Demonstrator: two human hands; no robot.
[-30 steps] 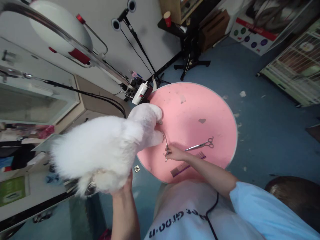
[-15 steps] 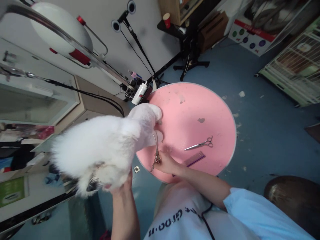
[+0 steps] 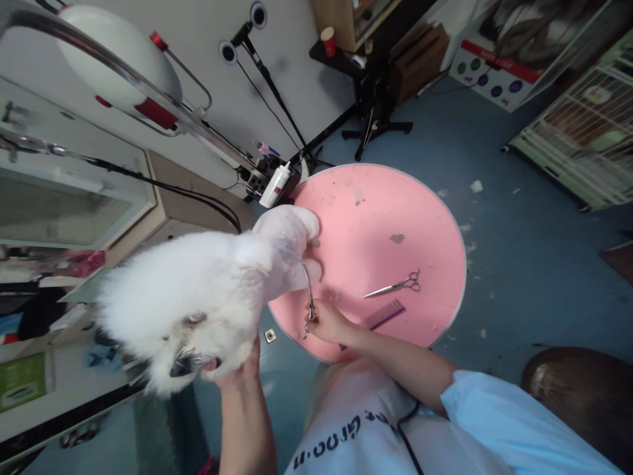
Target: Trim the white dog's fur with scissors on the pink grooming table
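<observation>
A fluffy white dog (image 3: 198, 290) stands with its hind legs on the round pink table (image 3: 395, 204), its head lifted toward me. My left hand (image 3: 237, 366) is under its chin, fingers closed on the fur there. My right hand (image 3: 329, 321) grips curved scissors (image 3: 309, 297), their blades pointing up along the dog's hind leg. A second pair of scissors (image 3: 395, 286) and a purple comb (image 3: 383, 315) lie on the table to the right of my right hand.
A white bottle (image 3: 275, 185) stands at the table's far left edge beside a metal grooming arm (image 3: 123, 72). A cabinet (image 3: 173, 198) lies to the left, a black stand (image 3: 376, 112) beyond, wire cages (image 3: 583, 125) at far right. Blue floor with fur scraps surrounds the table.
My right hand with the curved scissors has shifted left and toward me, the blades now against the dog's hind leg. The dog's head has tipped up, showing its face.
</observation>
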